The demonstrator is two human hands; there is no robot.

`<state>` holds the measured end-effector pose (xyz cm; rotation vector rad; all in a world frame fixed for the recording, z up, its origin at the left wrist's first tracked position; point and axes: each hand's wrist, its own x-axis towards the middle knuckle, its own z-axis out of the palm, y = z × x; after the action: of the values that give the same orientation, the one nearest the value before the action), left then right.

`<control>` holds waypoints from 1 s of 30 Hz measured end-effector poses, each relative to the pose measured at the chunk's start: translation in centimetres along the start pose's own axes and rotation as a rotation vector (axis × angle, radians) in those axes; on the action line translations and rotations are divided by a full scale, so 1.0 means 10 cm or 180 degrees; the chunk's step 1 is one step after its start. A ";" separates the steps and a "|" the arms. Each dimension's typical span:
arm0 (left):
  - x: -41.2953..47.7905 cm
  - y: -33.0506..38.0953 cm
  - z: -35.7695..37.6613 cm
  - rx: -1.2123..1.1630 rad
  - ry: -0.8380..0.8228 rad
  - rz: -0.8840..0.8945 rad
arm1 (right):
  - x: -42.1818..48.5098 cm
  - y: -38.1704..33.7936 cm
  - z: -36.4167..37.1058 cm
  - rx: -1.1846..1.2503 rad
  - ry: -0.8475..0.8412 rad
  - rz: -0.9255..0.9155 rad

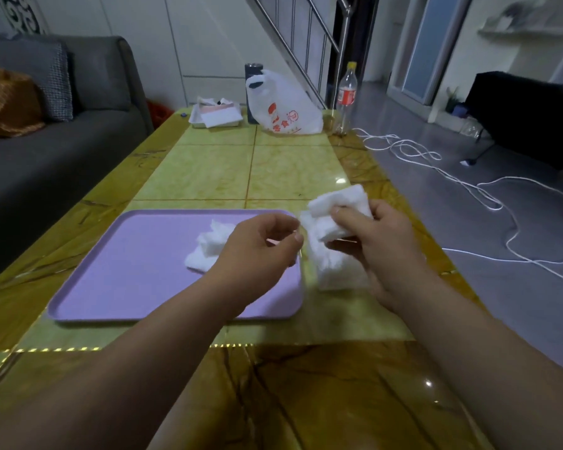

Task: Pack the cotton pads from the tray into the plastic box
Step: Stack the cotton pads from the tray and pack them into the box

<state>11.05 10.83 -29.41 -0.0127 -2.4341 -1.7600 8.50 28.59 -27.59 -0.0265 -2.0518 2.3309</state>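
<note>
Right hand (381, 235) grips pads (338, 198) beside the tray (127, 261).
I see the left hand (260, 248) curled over the tray's edge; whether it pinches anything, I cannot tell.

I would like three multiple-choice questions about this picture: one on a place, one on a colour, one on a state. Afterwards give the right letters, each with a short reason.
1. Where does the loose heap of cotton pads lie?
A) on the tray
B) in a bucket
C) in a drawer

2. What colour is the tray?
A) green
B) lilac
C) red

3. What is the right hand doing?
A) lying open and flat
B) curled into an empty fist
C) gripping a bunch of cotton pads

Answers:
1 A, the heap rests on the right part of the tray.
2 B, its whole surface is pale purple.
3 C, its fingers curl round the white bunch, held above the table.
</note>
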 end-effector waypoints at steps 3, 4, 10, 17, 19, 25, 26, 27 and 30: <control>0.07 0.02 0.17 0.0751 0.0037 0.0421 | -0.02 -0.14 -0.19 -0.0821 0.0573 -0.0450; 0.10 0.03 0.20 0.0901 -0.0001 0.0550 | -0.02 -0.15 -0.26 -0.1258 0.0706 -0.0521; 0.21 -0.03 0.52 0.1438 -0.0583 0.1114 | 0.16 0.03 -0.59 -0.2824 0.0507 -0.0282; 0.19 -0.18 0.60 0.1426 -0.0597 0.1148 | 0.31 0.10 -0.60 -0.3422 0.0500 -0.0332; 0.19 -0.20 0.60 0.1405 -0.0597 0.1097 | 0.33 0.12 -0.60 -0.3574 0.0490 -0.0347; 0.18 -0.19 0.60 0.1306 -0.0566 0.0962 | 0.32 0.06 -0.54 -0.4011 0.0166 -0.0325; 0.18 -0.19 0.61 0.1309 -0.0564 0.0943 | 0.30 0.06 -0.53 -0.4016 0.0087 -0.0354; 0.18 -0.19 0.61 0.1316 -0.0549 0.0933 | 0.30 0.06 -0.52 -0.4017 0.0061 -0.0400; 0.19 -0.19 0.62 0.1337 -0.0498 0.0920 | 0.28 0.13 -0.48 -0.4174 0.0121 -0.0407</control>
<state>8.37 15.96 -32.85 -0.4479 -2.6963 -1.1485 5.85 33.31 -29.42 0.0250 -2.9559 0.5720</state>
